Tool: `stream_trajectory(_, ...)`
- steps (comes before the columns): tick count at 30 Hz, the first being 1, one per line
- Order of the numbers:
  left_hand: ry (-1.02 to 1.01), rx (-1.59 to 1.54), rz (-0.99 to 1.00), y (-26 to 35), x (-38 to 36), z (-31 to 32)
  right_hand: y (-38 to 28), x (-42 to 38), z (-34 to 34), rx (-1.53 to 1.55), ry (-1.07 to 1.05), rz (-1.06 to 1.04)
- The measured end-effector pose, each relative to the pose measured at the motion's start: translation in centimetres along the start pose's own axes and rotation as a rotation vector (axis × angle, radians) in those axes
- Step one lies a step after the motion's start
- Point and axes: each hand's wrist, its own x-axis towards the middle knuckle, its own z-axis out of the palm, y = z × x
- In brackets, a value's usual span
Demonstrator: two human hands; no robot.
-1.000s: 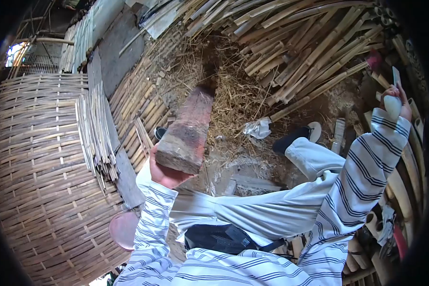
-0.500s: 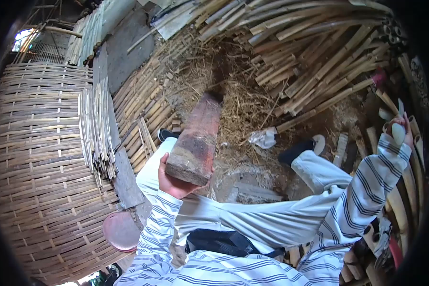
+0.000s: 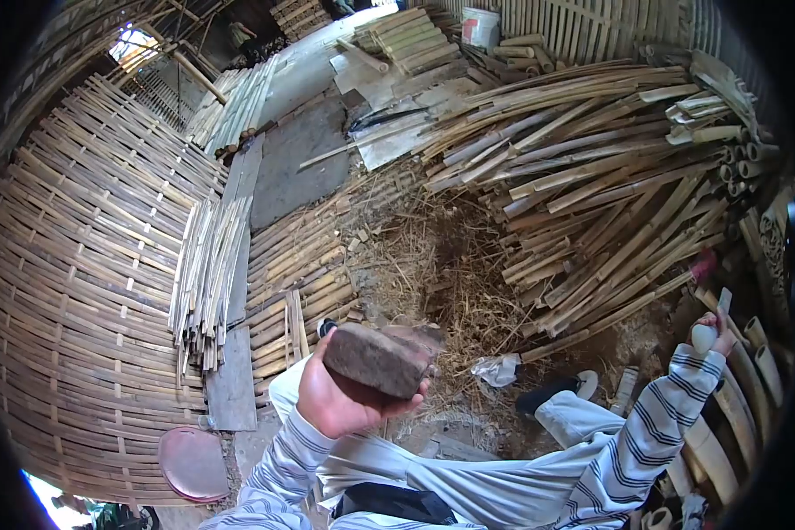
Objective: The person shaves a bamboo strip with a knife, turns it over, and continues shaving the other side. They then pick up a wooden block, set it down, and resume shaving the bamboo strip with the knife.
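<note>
My left hand (image 3: pixel 344 397) is cupped under a long worn block (image 3: pixel 382 364), fingers and thumb gripping its sides. The block's near end is grey-brown, with a reddish surface reaching away behind it; it is held tilted above my lap. Far out to the right, my right hand (image 3: pixel 723 339) is closed around a tool (image 3: pixel 704 338) with a white rounded part. A pale flat piece (image 3: pixel 724 301) sticks up past the fingers; the exact kind of tool is unclear. Light trousers (image 3: pixel 503 477) cover my legs, spread on either side of the floor litter.
Split bamboo (image 3: pixel 583 203) is piled at the upper right. A woven bamboo panel (image 3: pixel 79 309) fills the left, with thin strips (image 3: pixel 208 274) beside it. Straw and shavings (image 3: pixel 459 274) litter the middle floor. A round reddish seat (image 3: pixel 193 464) stands lower left, a white bucket (image 3: pixel 480 28) at the back.
The view has tipped upward, showing more of the back. My left hand has tilted the block, so its end now faces me and its long top looks foreshortened. My right hand keeps its hold.
</note>
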Motion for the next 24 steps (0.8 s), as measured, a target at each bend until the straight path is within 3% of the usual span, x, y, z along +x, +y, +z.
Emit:
stream_trajectory(4, 0.058, -0.166, -0.035, 0.2, 1.4, 3.5, 1.4, -2.0, 2.5, 0.035, 0.055, 0.007)
stream_trajectory(7, 0.106, -0.269, -0.039, 0.4, 6.5, 0.7, 1.4, -2.3, 2.9, 0.031, 0.047, -0.004)
stream_trajectory(11, -0.003, -0.132, -0.066, 0.5, 7.1, 0.0, 1.9, -3.8, 5.8, 0.060, 0.079, 0.005)
stream_trajectory(13, 0.040, -0.136, -0.071, 0.8, 6.8, 1.5, 2.3, -4.0, 7.4, 0.096, 0.124, 0.007)
stream_trajectory(14, 0.046, -0.091, -0.067, 1.2, 6.8, 2.4, 0.1, -0.5, 3.1, 0.028, 0.035, 0.099)
stream_trajectory(17, 0.031, -0.061, -0.039, 2.6, 6.9, 2.2, 1.4, -2.0, 5.6, 0.091, 0.026, 0.096)
stream_trajectory(20, -0.040, 0.000, -0.063, 3.4, 7.6, -0.8, 2.2, -3.6, 6.7, 0.162, 0.023, 0.052)
stream_trajectory(21, -0.153, 0.098, 0.029, 3.0, 7.3, -2.0, 2.2, -3.9, 7.0, 0.197, 0.034, 0.073)
stream_trajectory(22, -0.289, 0.048, -0.001, 2.6, 7.2, -3.3, 2.1, -4.3, 7.1, 0.231, 0.045, 0.093)
stream_trajectory(24, -0.260, 0.061, 0.035, 2.1, 7.0, -6.2, 1.3, -4.8, 6.9, 0.316, 0.118, 0.200)
